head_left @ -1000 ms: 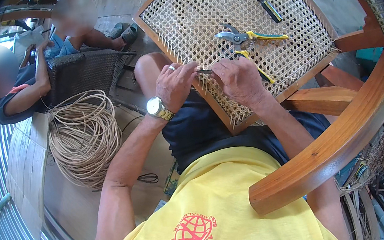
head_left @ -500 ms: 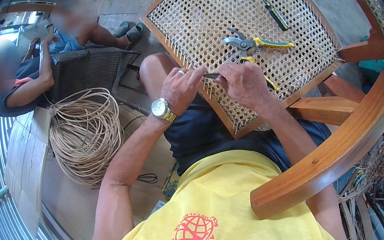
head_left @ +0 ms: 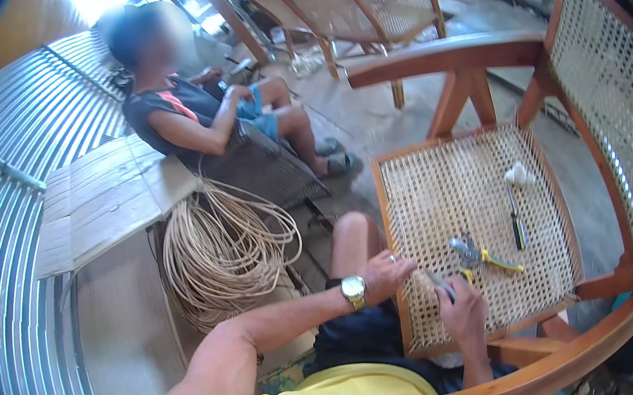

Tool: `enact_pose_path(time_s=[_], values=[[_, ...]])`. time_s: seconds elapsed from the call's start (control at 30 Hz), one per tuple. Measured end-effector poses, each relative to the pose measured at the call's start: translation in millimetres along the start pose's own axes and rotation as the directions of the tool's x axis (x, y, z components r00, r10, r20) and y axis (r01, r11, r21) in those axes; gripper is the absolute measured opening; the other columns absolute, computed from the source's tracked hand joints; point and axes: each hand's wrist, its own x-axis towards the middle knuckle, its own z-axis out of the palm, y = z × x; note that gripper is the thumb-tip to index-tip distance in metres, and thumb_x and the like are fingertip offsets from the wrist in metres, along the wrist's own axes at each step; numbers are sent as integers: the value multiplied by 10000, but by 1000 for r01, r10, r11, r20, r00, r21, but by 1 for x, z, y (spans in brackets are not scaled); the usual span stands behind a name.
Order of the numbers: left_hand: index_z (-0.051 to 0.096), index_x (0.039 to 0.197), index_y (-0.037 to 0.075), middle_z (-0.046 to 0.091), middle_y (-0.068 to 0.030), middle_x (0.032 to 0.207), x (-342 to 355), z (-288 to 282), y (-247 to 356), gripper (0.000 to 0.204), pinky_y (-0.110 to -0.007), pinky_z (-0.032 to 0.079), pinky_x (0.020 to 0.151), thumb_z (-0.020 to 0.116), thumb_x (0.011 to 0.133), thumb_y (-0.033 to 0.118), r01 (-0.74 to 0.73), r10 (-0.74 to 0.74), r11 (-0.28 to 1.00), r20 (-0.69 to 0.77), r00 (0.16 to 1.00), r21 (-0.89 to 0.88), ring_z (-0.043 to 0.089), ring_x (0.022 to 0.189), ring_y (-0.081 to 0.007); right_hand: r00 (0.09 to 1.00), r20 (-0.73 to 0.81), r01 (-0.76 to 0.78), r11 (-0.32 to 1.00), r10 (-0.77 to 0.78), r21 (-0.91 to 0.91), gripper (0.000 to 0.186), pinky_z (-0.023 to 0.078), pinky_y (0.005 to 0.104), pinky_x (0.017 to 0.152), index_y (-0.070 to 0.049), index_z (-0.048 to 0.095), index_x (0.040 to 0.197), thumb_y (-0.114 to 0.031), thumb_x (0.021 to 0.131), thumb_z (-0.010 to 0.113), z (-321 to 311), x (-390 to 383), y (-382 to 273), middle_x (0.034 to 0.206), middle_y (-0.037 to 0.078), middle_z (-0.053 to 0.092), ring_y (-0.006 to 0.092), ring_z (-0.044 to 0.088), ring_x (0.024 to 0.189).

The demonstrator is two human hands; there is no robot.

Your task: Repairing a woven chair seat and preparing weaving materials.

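My right hand [head_left: 463,310] is closed around a small knife [head_left: 434,279] whose pale blade points up toward my left hand. My left hand [head_left: 389,276], wearing a ring and a wristwatch [head_left: 353,290], is closed at the near left edge of the woven cane seat [head_left: 442,181]; what its fingers pinch is too small to make out. The seat belongs to a brown wooden armchair turned sideways before me. On the cane lie pruning shears [head_left: 501,261] with yellow handles, a thin tool with a dark handle [head_left: 518,231], and a crumpled white lump [head_left: 520,175].
A coil of cane [head_left: 222,266] hangs to my left beside a cardboard sheet [head_left: 107,189]. Beyond it a person [head_left: 186,119] sits on a dark woven chair. The chair's curved armrest [head_left: 549,383] crosses close on my right. Rattan chairs [head_left: 356,12] stand farther back.
My view has tilted up and swung, so the seat sits lower and more of the room shows. My hands have drawn slightly apart, with the knife still in my right hand.
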Motion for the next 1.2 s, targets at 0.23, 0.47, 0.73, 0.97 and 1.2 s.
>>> enact_pose_path(time_s=[0.23, 0.47, 0.73, 0.97, 1.2], values=[[641, 1091, 111, 703, -43, 907, -6, 5, -3, 194, -363, 537, 869, 760, 945, 152, 35, -33, 999, 40, 999, -39, 721, 879, -214, 999, -34, -35, 999, 36, 31, 157, 557, 493, 720, -82, 724, 1002, -212, 931, 776, 4, -10, 3, 913, 143, 756, 394, 728, 799], [588, 1057, 111, 657, -53, 897, -4, 5, -1, 205, -380, 524, 899, 744, 924, 114, 48, -40, 997, 121, 992, -59, 693, 880, -250, 999, -46, -17, 1000, 16, -24, 139, 542, 475, 715, -77, 721, 972, -197, 923, 773, 1, -10, -3, 907, 124, 758, 375, 719, 777], [576, 1066, 84, 627, -83, 1029, 0, 0, -10, 152, -397, 492, 934, 653, 935, 95, -75, 81, 996, 143, 986, -49, 659, 996, -254, 997, -78, 1, 1000, -1, 11, 136, 538, 465, 730, -65, 697, 982, -175, 930, 758, 4, -11, -5, 904, 127, 752, 374, 720, 790], [548, 1044, 71, 622, -79, 982, 6, -8, -12, 115, -396, 505, 888, 615, 951, 86, -85, 105, 991, 218, 970, -99, 667, 947, -265, 966, -232, 147, 979, -111, 144, 254, 536, 417, 662, -36, 680, 1216, -45, 962, 684, 10, -12, 1, 879, 129, 679, 329, 683, 702], [573, 1066, 71, 612, -76, 970, 6, -4, -11, 132, -395, 502, 910, 628, 948, 92, -15, 43, 992, 223, 974, -127, 662, 958, -258, 844, 471, -407, -263, 258, 874, 292, 578, 292, 695, -1, 717, 1254, 47, 969, 674, 7, -15, -3, 1088, 142, 738, 180, 704, 782]])
